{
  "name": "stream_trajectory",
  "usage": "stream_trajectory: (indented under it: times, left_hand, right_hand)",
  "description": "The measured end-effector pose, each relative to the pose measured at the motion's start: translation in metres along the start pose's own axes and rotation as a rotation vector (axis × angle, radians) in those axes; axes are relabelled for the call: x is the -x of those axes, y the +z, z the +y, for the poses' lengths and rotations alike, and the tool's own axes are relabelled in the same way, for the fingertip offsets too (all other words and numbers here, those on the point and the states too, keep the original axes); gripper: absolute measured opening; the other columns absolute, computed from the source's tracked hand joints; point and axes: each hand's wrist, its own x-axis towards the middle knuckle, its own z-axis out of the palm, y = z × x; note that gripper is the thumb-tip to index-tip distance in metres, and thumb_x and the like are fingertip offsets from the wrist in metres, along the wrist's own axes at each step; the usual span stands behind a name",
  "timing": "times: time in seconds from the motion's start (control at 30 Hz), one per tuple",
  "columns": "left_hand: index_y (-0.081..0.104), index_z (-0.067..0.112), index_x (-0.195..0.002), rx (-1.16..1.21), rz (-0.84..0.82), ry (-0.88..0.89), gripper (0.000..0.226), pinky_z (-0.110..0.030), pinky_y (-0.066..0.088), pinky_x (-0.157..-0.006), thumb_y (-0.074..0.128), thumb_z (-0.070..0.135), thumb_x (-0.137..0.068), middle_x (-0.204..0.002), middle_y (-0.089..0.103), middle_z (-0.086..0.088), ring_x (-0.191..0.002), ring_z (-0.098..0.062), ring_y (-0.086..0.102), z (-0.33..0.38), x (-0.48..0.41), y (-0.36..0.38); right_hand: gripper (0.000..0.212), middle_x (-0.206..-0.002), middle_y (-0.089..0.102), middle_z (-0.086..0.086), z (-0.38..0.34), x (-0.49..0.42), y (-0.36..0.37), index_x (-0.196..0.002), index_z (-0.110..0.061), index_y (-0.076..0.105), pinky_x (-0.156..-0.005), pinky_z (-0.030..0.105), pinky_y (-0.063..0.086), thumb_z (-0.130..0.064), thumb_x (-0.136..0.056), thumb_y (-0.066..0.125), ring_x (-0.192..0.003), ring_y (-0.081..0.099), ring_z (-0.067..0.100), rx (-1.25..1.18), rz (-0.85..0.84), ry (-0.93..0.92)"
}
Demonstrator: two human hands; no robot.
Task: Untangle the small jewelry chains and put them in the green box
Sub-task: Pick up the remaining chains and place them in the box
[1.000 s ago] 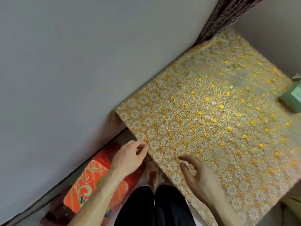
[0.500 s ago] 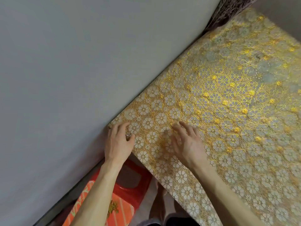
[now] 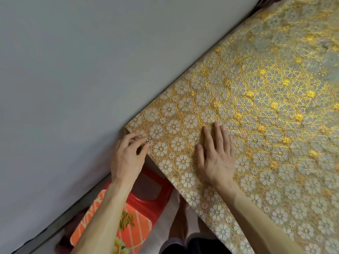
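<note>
Left hand (image 3: pixel 126 158) pinches a small silver chain bit (image 3: pixel 148 140) at the cloth (image 3: pixel 256 107) corner, nearer hand. Right hand (image 3: pixel 214 154) lies flat, fingers spread, further along the cloth. Green box not visible.

**Open desk to the right, wall tight on the left**

The gold floral-patterned cloth-covered desk (image 3: pixel 256 107) lies bare beyond both hands. The plain grey wall (image 3: pixel 73 70) hems its left edge. Below the corner, a red plastic stool (image 3: pixel 146 187), apparently, and an orange patterned cushion (image 3: pixel 113 222) crowd the gap.
</note>
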Motion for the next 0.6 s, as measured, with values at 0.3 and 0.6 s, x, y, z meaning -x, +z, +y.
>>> stream_trajectory:
  times: [0.3, 0.6]
  left_hand:
    - [0.076, 0.017, -0.096, -0.020, 0.084, -0.027, 0.013, -0.044, 0.056, -0.081, 0.072, 0.029, -0.092, -0.116, 0.063, 0.007, -0.099, -0.022, 0.063, 0.009, -0.001, 0.012]
    - [0.076, 0.037, -0.093, 0.316, -0.092, -0.366, 0.012, -0.022, 0.048, -0.073, 0.071, 0.047, -0.089, -0.090, 0.071, 0.022, -0.086, 0.001, 0.066, 0.076, 0.051, 0.015]
  right_hand:
    - [0.063, -0.169, 0.009, 0.004, 0.001, -0.001, 0.000, -0.159, -0.024, 0.022, -0.126, 0.039, -0.001, -0.050, -0.103, 0.033, -0.156, -0.001, 0.021, -0.008, 0.024, 0.002]
    - [0.052, -0.157, 0.038, 0.005, 0.004, 0.000, -0.021, -0.148, -0.023, 0.045, -0.119, 0.044, 0.028, -0.043, -0.100, 0.053, -0.147, 0.028, 0.022, -0.320, 0.033, -0.012]
